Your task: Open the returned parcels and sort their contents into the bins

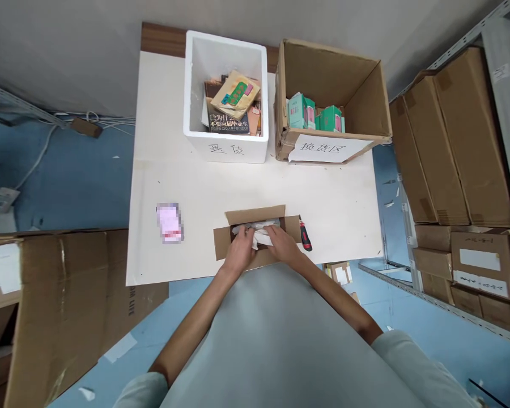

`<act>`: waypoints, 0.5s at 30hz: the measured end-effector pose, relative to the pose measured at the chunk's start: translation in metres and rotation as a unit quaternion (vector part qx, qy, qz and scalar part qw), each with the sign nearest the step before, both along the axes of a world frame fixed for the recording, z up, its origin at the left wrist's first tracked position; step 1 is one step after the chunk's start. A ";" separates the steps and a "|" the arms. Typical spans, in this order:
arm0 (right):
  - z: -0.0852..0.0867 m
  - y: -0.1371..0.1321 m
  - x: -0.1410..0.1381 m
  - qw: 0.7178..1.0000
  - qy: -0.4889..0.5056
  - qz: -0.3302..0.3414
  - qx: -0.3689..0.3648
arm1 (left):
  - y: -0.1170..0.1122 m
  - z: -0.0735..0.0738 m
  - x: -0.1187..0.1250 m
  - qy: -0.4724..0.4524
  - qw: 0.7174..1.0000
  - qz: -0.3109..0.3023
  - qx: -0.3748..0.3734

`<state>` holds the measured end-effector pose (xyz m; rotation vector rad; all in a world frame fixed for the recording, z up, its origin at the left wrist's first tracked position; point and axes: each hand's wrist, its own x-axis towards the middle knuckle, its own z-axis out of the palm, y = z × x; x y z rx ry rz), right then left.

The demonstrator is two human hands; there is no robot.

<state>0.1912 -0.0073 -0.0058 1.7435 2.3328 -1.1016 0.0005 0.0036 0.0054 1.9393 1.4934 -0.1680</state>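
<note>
A small cardboard box with its flaps spread stands at the table's front edge. Both hands reach into it from the near side. Inside lies white and clear wrapping; whatever it covers is hidden. My left hand grips the wrapping's left part with curled fingers. On the right part, my right hand has its fingers closed around the same wrapping. A red and black utility knife lies just right of the box, beside its right flap.
Behind stand a white foam box holding books and a larger cardboard box holding green packets. A blurred-out phone-shaped thing lies at left on the white table. Shelves with cartons flank the right; a big carton stands left.
</note>
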 end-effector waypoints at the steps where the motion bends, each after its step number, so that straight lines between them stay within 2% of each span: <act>1: -0.005 -0.002 0.001 1.000 -0.007 -0.003 0.000 | -0.004 -0.004 0.003 0.004 1.000 0.009 0.000; 5: -0.014 -0.006 0.007 0.999 0.007 -0.036 0.015 | -0.014 -0.007 0.001 -0.016 0.998 0.047 0.024; 9: -0.004 -0.018 0.029 0.989 0.077 -0.097 0.082 | -0.024 0.005 -0.021 -0.059 0.996 0.057 0.044; 12: 0.000 -0.028 0.053 0.964 0.095 -0.207 0.140 | -0.031 0.010 -0.046 -0.127 0.981 0.102 0.103; 15: -0.011 -0.035 0.073 0.917 0.127 -0.355 0.128 | -0.035 0.004 -0.073 -0.196 0.941 0.241 0.132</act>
